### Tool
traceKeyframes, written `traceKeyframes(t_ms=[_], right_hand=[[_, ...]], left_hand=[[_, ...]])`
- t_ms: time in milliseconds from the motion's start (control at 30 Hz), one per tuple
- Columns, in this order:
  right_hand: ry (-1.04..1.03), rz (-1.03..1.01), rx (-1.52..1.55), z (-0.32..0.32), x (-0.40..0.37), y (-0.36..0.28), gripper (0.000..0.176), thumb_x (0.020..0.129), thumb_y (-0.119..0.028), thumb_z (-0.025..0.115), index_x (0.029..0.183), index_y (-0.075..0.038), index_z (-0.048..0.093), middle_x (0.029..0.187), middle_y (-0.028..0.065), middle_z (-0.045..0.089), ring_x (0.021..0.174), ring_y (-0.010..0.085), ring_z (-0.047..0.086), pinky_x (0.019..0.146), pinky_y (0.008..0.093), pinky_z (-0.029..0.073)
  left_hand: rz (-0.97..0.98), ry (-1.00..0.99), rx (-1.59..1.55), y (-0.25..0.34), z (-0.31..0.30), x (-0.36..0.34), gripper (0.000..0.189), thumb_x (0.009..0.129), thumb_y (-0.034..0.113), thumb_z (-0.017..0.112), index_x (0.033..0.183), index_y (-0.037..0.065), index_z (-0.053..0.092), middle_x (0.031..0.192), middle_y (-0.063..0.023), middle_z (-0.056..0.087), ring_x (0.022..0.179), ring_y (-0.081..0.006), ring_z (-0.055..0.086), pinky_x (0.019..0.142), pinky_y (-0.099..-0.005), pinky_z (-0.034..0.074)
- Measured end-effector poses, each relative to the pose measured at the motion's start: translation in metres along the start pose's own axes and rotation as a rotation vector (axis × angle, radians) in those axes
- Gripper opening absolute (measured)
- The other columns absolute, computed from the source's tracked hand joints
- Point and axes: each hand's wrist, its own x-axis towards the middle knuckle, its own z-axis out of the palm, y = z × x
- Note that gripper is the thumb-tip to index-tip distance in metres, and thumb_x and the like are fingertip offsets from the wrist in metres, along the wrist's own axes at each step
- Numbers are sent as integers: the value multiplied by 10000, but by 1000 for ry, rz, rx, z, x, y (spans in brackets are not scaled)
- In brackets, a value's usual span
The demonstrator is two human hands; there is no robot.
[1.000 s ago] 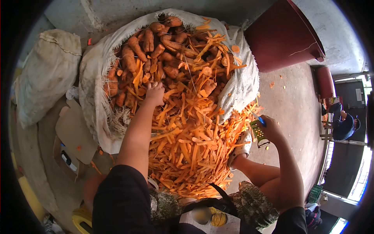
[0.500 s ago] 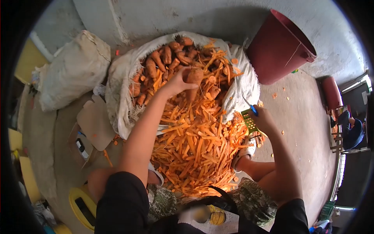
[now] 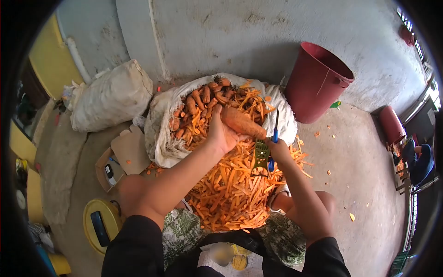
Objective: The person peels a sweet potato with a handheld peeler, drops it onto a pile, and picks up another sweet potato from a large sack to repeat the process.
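A big unpeeled carrot (image 3: 242,123) lies in my left hand (image 3: 222,135), whose fingers are wrapped around its underside. Its narrow end points right, close to my right hand (image 3: 279,150). In that hand is a blue-handled knife (image 3: 275,135), its thin blade upward, together with a flat green tool full of holes (image 3: 261,155) hanging below the fingers. Under both hands spreads a heap of orange peelings (image 3: 230,184). Behind it, an open white sack (image 3: 159,134) holds whole carrots (image 3: 198,99) and more peelings.
A tall maroon bin (image 3: 314,87) stands right of the sack against the grey wall. At left are a full white sack (image 3: 113,97), an opened cardboard box (image 3: 131,147) and a yellow stool (image 3: 92,221) with a phone on it. Scraps dot the floor at right.
The carrot has gone from hanging upright over the sack to lying tilted nearer to me. My right hand has moved left with the knife and green tool, up to the carrot. The camera view has shifted.
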Motion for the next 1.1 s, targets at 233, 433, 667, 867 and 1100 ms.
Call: traceKeyframes(t_ms=[233, 433, 667, 867, 1100], right_hand=[[-30, 13, 199, -5, -11, -15, 255, 835, -127, 464, 879, 105, 560, 725, 116, 594, 606, 190, 599, 542, 312, 474], [-51, -109, -4, 8, -21, -24, 227, 832, -144, 482, 856, 51, 596, 652, 96, 586, 547, 174, 569, 507, 300, 454], [180, -229, 98, -3, 2, -22, 172, 855, -113, 475, 897, 12, 585, 693, 56, 595, 488, 91, 496, 437, 250, 404], [185, -369, 276, 51, -53, -54, 222, 869, -219, 533, 782, -18, 499, 577, 0, 464, 487, 82, 413, 440, 257, 333], [175, -440, 230, 72, -34, -37, 214, 867, -188, 535, 752, -27, 454, 546, 8, 424, 487, 80, 376, 444, 266, 320]], left_hand=[[30, 192, 174, -16, 2, -63, 469, 922, 361, 309, 1220, -1, 320, 1221, -178, 399, 1131, -284, 443, 945, -491, 376], [-481, 55, 233, -17, -22, -84, 409, 920, 333, 349, 1096, -32, 411, 1021, -197, 521, 913, -282, 572, 790, -450, 502], [-539, -48, 222, -36, -35, -77, 444, 908, 443, 320, 974, 39, 494, 791, -133, 575, 629, -217, 579, 590, -374, 505], [-400, 27, 179, -36, -39, -67, 364, 922, 370, 310, 990, 64, 494, 815, -81, 589, 664, -179, 582, 555, -317, 491], [-346, 256, 40, -34, -27, -67, 267, 926, 280, 327, 958, 77, 498, 759, -19, 570, 578, -112, 570, 454, -222, 489]])
